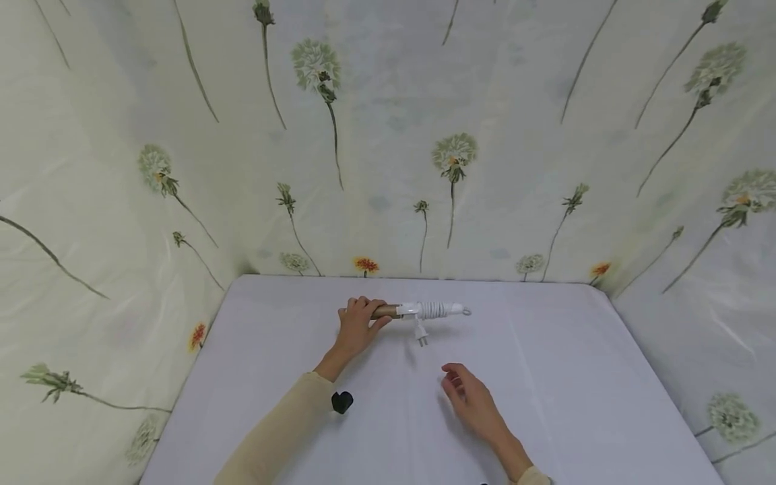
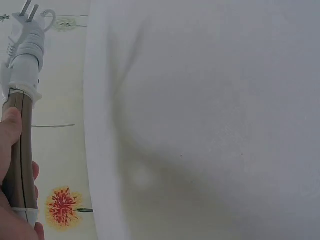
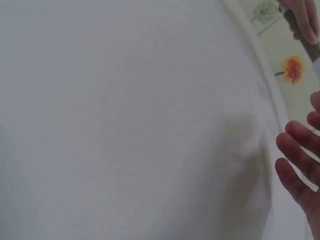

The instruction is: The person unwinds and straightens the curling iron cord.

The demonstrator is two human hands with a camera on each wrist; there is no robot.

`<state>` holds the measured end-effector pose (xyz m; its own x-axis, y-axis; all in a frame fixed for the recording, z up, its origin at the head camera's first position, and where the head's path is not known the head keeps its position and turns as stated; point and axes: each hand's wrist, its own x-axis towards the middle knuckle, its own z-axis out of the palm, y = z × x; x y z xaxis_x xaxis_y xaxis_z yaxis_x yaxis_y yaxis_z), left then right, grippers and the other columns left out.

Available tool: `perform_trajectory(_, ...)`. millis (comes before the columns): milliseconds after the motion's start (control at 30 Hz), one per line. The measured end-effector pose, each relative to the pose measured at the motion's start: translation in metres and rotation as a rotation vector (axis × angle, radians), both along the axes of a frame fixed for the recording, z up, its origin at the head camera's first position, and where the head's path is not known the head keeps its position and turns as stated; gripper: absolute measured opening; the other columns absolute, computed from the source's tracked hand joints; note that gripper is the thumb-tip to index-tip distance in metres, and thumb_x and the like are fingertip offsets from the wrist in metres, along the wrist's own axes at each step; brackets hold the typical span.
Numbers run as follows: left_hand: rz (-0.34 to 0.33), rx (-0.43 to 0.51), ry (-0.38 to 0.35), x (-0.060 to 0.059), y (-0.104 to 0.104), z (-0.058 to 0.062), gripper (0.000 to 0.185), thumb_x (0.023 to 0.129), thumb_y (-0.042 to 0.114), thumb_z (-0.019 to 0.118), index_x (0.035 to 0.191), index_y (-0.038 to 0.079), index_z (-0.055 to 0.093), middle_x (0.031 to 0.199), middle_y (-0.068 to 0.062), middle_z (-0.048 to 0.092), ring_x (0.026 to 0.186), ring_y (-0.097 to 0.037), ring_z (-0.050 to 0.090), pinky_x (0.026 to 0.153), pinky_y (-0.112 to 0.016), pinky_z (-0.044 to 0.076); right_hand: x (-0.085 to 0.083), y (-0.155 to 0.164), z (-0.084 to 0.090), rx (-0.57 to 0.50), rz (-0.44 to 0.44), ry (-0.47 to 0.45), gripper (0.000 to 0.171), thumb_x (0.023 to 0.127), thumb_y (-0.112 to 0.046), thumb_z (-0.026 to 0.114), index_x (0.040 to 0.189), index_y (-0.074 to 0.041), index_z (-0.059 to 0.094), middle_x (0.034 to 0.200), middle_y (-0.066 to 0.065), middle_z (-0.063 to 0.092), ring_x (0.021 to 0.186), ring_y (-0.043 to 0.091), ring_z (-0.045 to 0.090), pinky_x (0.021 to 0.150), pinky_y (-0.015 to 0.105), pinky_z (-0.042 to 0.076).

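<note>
My left hand [image 1: 359, 327] grips a slim hair straightener [image 1: 388, 311] by its brown body, fingers over the far side and thumb along the near side. A white cord [image 1: 433, 310] is wound in coils round its white end. From there hangs a two-prong plug [image 1: 421, 332], and a small loop [image 1: 467, 311] sticks out at the tip. In the left wrist view, a dark seam runs along the brown body [image 2: 21, 150], below the plug [image 2: 25, 22]. My right hand [image 1: 471, 401] holds nothing, its fingers loosely bent over the table, nearer to me than the plug.
A white cloth covers the table [image 1: 545, 377]. Pale curtains [image 1: 388, 135] with dandelion prints surround its back and sides. A small black object [image 1: 342, 403] shows beside my left sleeve [image 1: 285, 424].
</note>
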<state>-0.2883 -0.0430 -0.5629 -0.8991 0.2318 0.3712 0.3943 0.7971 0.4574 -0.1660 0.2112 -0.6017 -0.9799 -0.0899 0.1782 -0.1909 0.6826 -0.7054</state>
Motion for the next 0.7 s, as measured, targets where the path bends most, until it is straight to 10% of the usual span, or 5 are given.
perform_trajectory(333,0.013,-0.007,-0.001,0.007,-0.002,0.014,0.040,0.087,0.048,0.059,0.116,0.021,0.064,0.095,-0.005,0.059,0.088,-0.022,0.047,0.070,-0.037,0.028,-0.028,-0.037,0.048,-0.256,-0.051,-0.094,0.054,0.091,-0.045,0.058,0.133,-0.013,0.043,0.117,0.005,0.058,0.103,0.019,0.061,0.081,0.031,0.049)
perform_trajectory(700,-0.009,0.002,0.001,0.013,0.002,0.011,0.039,0.085,0.047,0.062,0.115,0.023,0.065,0.093,-0.003,0.060,0.087,-0.020,0.046,0.070,-0.037,0.028,-0.049,-0.059,0.056,-0.353,-0.116,-0.060,0.041,0.090,-0.039,0.062,0.122,-0.016,0.052,0.109,0.003,0.065,0.093,0.016,0.065,0.081,0.030,0.051)
